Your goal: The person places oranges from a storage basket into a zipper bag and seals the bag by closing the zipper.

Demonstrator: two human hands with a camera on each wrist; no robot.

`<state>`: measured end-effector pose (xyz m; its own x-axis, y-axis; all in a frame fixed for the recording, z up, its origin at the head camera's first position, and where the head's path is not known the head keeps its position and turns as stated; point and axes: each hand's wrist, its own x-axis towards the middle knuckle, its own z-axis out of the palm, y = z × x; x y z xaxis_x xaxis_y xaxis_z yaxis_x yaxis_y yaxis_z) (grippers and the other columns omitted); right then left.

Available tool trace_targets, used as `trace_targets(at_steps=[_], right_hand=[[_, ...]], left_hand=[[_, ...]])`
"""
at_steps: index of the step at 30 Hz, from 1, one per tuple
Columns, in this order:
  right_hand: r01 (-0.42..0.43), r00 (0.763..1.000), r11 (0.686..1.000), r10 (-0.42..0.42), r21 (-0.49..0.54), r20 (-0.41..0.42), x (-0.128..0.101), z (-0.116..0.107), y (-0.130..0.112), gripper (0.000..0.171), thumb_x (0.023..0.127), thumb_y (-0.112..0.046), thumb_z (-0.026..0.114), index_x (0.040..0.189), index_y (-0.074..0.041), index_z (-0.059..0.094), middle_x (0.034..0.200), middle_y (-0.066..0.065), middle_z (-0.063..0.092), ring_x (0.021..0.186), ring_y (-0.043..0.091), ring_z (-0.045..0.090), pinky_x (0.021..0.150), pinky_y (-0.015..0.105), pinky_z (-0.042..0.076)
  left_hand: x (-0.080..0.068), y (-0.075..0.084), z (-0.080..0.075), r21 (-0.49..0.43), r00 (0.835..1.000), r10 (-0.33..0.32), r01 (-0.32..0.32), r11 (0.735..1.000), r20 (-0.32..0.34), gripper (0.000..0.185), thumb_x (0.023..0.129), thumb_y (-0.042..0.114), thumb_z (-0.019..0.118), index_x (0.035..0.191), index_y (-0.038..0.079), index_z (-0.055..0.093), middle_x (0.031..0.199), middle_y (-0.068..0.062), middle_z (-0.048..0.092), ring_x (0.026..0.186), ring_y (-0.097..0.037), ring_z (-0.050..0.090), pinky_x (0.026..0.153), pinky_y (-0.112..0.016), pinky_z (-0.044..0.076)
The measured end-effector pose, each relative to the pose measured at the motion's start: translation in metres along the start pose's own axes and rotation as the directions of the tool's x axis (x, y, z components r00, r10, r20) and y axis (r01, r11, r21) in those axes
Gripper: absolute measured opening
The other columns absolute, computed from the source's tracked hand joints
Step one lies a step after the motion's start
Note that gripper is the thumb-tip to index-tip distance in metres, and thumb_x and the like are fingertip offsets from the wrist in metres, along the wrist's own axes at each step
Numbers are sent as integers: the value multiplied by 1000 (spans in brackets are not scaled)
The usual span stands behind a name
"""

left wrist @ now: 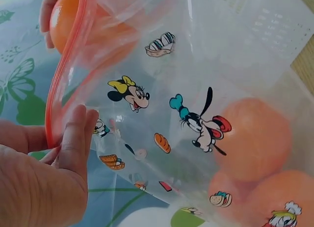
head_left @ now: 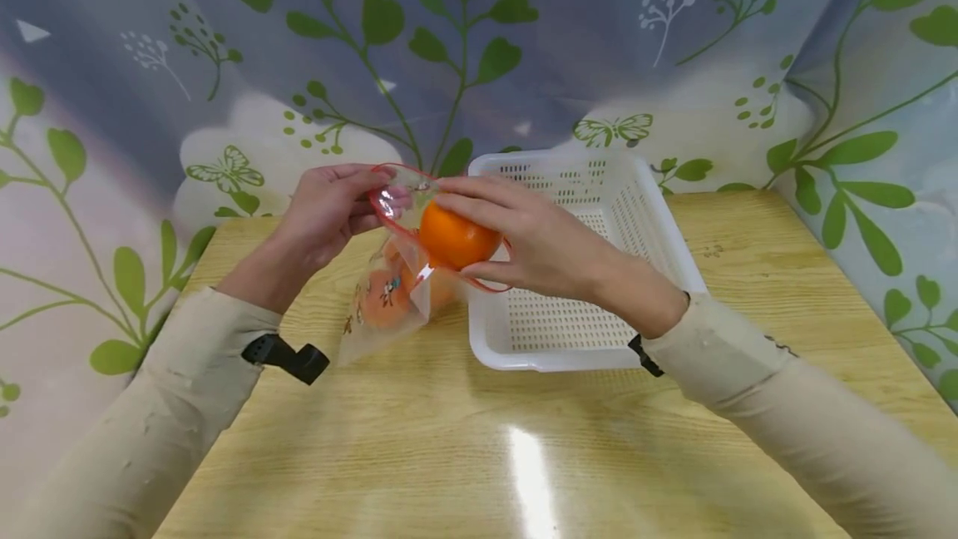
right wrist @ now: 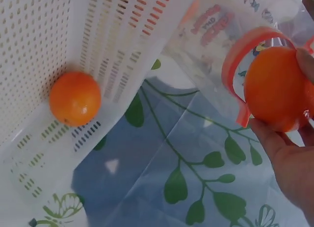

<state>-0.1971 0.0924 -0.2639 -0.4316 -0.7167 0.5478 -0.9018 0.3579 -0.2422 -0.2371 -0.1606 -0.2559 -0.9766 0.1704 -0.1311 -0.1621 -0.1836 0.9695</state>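
A clear zip bag [head_left: 407, 269] with a red rim and cartoon prints hangs at the left side of a white basket [head_left: 490, 348]. My left hand [head_left: 318, 215] pinches the bag's red rim between thumb and fingers. My right hand [head_left: 550, 244] grips an orange [head_left: 452, 235] at the bag's mouth, fingers over its top and thumb below. Several oranges [left wrist: 252, 138] lie low inside the bag, seen through the plastic in the left wrist view. Another orange [right wrist: 74, 98] sits in the basket in the right wrist view; my right arm hides it in the head view.
The basket has slotted walls and stands at the back of a wooden table [head_left: 449, 439]. Behind the table hangs a curtain [head_left: 554, 48] printed with leaves and butterflies. Black straps [head_left: 288, 358] circle both wrists.
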Motion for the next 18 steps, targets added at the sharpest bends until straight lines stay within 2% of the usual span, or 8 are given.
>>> trace_targets(at_steps=[1,3,5,7,10,12,15,18], right_hand=[[23,1000,1000,-23,-5,2,1,2,0,68,78,-22,82,135,-1,52,142,12,45,127,26,43,105,37,38],[11,1000,1000,-11,22,12,2,4,-2,69,80,-25,80,137,-2,50,143,12,44,128,25,42,104,37,39],[-59,998,994,56,89,32,3,7,-4,70,82,-28,78,141,-4,47,144,9,43,128,22,42,101,35,43],[-164,986,965,151,207,75,4,10,-6,71,85,-30,74,144,-6,42,144,7,41,123,19,45,96,32,47],[-335,941,878,298,341,158,5,14,-10,70,89,-33,69,147,-9,37,144,5,41,114,15,50,88,28,51],[-436,899,821,381,369,216,6,16,-12,70,91,-36,66,148,-10,35,143,4,41,108,13,52,86,27,52],[-523,851,795,464,308,248,8,20,-14,70,92,-41,62,149,-11,34,142,4,42,107,13,53,89,29,50],[-563,826,781,515,271,229,10,23,-14,70,92,-38,63,148,-9,34,134,4,49,102,15,55,89,31,49]], left_hand=[[0,0,0,4,1000,2,-2,1000,1,34,96,7,56,123,-14,53,80,-12,71,74,-20,71,63,-26,57],[0,-1,1,4,1000,1,-1,1000,3,35,96,7,57,124,-14,52,81,-13,71,75,-20,71,65,-26,57],[-1,-1,2,1,1000,-6,6,1000,-6,36,96,7,57,125,-13,52,82,-13,71,76,-21,71,67,-27,57],[-1,-3,2,-9,1000,-12,12,1000,-13,35,96,7,57,125,-12,53,84,-14,71,77,-22,71,69,-28,57],[-2,-4,2,-24,1000,-14,14,1000,-17,32,96,6,58,123,-10,55,86,-15,71,77,-22,71,69,-28,57],[-2,-4,2,-31,1000,-12,12,999,-12,32,95,6,58,123,-9,56,86,-15,71,77,-22,71,68,-28,58],[-2,-3,3,-26,1000,-15,15,1000,-8,35,95,5,58,126,-12,53,84,-15,71,75,-21,71,67,-28,58],[-2,-3,6,-1,1000,-16,16,1000,-5,37,96,5,57,127,-14,51,81,-14,70,73,-21,71,65,-28,58]])
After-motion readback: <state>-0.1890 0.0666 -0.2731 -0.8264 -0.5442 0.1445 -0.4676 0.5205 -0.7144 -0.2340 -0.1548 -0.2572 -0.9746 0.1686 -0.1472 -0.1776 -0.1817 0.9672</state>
